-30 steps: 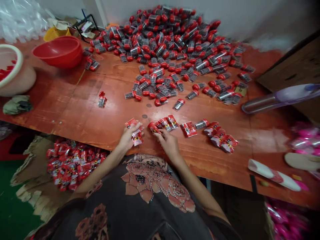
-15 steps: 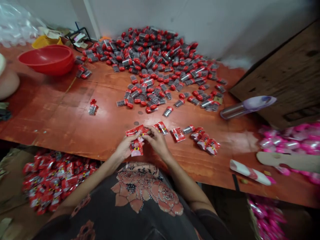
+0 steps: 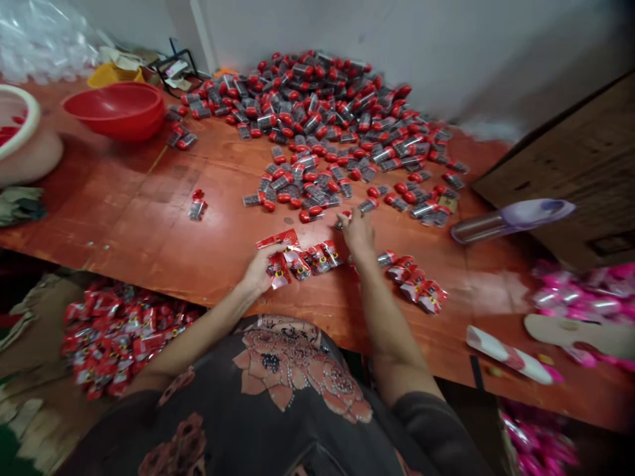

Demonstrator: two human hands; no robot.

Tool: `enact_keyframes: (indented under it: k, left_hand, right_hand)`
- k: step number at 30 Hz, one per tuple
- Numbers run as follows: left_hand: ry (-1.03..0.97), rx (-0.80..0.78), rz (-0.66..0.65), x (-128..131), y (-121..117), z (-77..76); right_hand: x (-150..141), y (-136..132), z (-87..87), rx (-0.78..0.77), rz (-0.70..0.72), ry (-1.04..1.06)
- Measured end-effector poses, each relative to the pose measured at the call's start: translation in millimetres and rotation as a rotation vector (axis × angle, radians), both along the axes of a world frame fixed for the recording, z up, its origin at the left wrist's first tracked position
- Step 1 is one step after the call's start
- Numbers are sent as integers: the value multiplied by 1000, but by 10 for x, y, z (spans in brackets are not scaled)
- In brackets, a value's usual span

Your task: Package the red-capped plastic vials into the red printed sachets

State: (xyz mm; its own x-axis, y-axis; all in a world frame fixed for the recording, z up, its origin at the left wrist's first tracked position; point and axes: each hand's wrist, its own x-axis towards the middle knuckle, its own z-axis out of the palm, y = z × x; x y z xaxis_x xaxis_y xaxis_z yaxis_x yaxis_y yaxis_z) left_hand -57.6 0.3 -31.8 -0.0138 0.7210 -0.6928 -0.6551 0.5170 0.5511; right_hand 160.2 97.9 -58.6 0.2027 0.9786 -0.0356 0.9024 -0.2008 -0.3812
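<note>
My left hand (image 3: 260, 268) pinches red printed packets (image 3: 278, 272) above the table's front part. Beside it, several filled red packets (image 3: 322, 256) lie in a short row. Farther out, my right hand (image 3: 359, 235) closes its fingers on a small clear bottle (image 3: 340, 225) with a red cap; the hand partly covers it. Under my right forearm's outer side lie another red-capped bottle (image 3: 385, 258) and a slanted row of red packets (image 3: 417, 284). Behind my hands spreads a large heap of red-capped bottles with dark contents (image 3: 317, 125).
At the left stand a red bowl (image 3: 116, 109) and a pale tub (image 3: 34, 149). Below the table edge is a pile of red packets (image 3: 126, 334). To the right are a clear tube with a purple-white end (image 3: 510, 221), a cardboard box (image 3: 570, 165) and pink items (image 3: 590, 287).
My right hand first brought a packet to my left hand, then let go and reached forward and right to a bottle. My left hand keeps its packets. The camera view shifted sideways.
</note>
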Motion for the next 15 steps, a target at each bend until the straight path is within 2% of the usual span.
enact_keyframes:
  k: [4,8,12,14,15]
  left_hand:
    - [-32,-45,25,-60,14,60]
    - [-87,-34,25,-97,4,90]
    - [-92,-14,39,-114,-17,68]
    - [-72,25,77,-109,-24,45]
    - [-62,42,102,-103,-26,33]
  right_hand:
    - [65,135,-222,-63,39,38]
    - [105,29,-255,-10,21,215]
    - [-9,-333,-29,226,-29,629]
    - [-159,-610,141,245,19,861]
    - [-248,-756,219,200,51,943]
